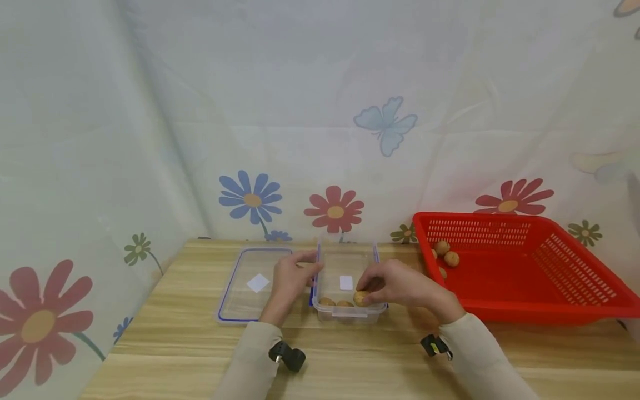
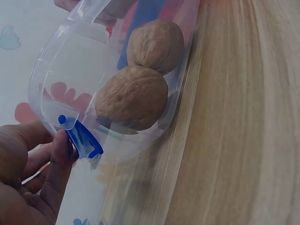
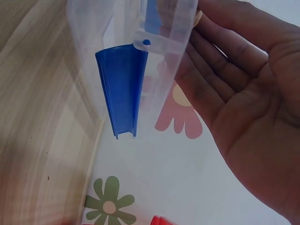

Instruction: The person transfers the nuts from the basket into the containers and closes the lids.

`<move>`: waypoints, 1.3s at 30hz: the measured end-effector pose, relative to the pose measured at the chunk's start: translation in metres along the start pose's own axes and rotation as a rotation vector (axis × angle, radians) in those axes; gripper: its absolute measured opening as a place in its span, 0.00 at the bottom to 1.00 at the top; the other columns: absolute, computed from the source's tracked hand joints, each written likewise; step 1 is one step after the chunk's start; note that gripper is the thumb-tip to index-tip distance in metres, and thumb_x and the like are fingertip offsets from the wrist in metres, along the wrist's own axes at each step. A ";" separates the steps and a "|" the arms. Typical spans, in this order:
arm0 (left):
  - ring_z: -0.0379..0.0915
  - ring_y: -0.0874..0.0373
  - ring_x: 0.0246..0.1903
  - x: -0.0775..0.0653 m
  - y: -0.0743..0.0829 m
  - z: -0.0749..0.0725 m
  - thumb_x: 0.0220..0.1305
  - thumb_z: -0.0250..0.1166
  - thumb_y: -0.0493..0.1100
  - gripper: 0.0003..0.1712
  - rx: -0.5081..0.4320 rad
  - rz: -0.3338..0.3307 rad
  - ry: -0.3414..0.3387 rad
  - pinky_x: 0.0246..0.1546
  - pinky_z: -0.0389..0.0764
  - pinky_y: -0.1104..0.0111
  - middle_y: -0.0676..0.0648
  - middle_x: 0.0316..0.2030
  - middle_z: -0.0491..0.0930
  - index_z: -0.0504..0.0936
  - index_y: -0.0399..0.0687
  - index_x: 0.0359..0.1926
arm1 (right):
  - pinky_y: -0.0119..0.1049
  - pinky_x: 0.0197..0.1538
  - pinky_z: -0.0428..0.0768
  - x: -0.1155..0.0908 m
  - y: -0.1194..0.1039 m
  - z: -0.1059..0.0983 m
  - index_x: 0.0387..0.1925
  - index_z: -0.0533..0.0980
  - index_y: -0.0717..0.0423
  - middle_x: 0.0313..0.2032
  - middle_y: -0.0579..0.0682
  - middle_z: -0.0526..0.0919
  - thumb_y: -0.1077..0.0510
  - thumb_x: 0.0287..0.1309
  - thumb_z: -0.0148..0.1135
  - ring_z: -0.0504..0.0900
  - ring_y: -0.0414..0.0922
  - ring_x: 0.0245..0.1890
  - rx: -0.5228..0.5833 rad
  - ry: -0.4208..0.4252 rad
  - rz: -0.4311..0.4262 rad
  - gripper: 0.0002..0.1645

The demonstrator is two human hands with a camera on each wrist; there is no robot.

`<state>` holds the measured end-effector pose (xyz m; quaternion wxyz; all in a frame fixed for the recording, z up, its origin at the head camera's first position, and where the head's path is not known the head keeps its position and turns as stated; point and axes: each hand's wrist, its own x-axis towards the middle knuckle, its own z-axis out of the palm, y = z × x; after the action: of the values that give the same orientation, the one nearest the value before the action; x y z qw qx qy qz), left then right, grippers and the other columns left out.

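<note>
A light wooden bench [image 1: 165, 339] with a streaked grain filled the lower part of the head view. Near the middle of the frame a clear plastic container [image 1: 350, 311] stood on it, and just to the left a clear lid [image 1: 235, 303] with a blue rim lay flat on the wood. At the right of the frame a red perforated basket [image 1: 530, 303] rested on the bench, well apart from the lid and close beside the container.
</note>
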<state>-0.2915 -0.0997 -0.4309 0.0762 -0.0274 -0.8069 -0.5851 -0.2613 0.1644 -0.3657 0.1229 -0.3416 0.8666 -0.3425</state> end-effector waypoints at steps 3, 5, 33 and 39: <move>0.84 0.52 0.23 0.000 0.000 0.000 0.66 0.75 0.36 0.17 0.001 0.002 0.003 0.26 0.87 0.64 0.40 0.46 0.89 0.89 0.37 0.55 | 0.34 0.50 0.87 0.003 0.002 0.002 0.44 0.88 0.55 0.40 0.43 0.88 0.63 0.60 0.79 0.86 0.38 0.39 -0.009 -0.017 -0.018 0.11; 0.84 0.53 0.22 0.000 0.000 0.000 0.66 0.75 0.36 0.17 0.003 0.002 0.004 0.27 0.88 0.62 0.40 0.45 0.89 0.89 0.37 0.54 | 0.36 0.50 0.88 0.005 0.003 0.004 0.44 0.88 0.56 0.41 0.43 0.88 0.64 0.60 0.79 0.85 0.38 0.39 -0.018 -0.027 -0.033 0.11; 0.83 0.55 0.21 0.001 0.000 0.000 0.66 0.76 0.36 0.17 0.008 0.000 0.007 0.25 0.86 0.65 0.40 0.46 0.89 0.89 0.37 0.54 | 0.36 0.51 0.88 0.010 0.000 0.009 0.45 0.89 0.57 0.42 0.47 0.91 0.67 0.62 0.76 0.84 0.37 0.37 -0.121 -0.083 -0.021 0.10; 0.82 0.56 0.21 0.002 -0.001 0.001 0.66 0.76 0.36 0.17 0.008 0.007 0.005 0.25 0.87 0.65 0.40 0.46 0.89 0.89 0.37 0.55 | 0.38 0.53 0.87 0.008 0.001 0.008 0.48 0.89 0.57 0.45 0.48 0.90 0.66 0.62 0.76 0.85 0.38 0.39 -0.101 -0.066 0.011 0.12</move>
<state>-0.2933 -0.0994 -0.4313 0.0805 -0.0286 -0.8091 -0.5814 -0.2647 0.1554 -0.3724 0.1360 -0.3535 0.8802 -0.2860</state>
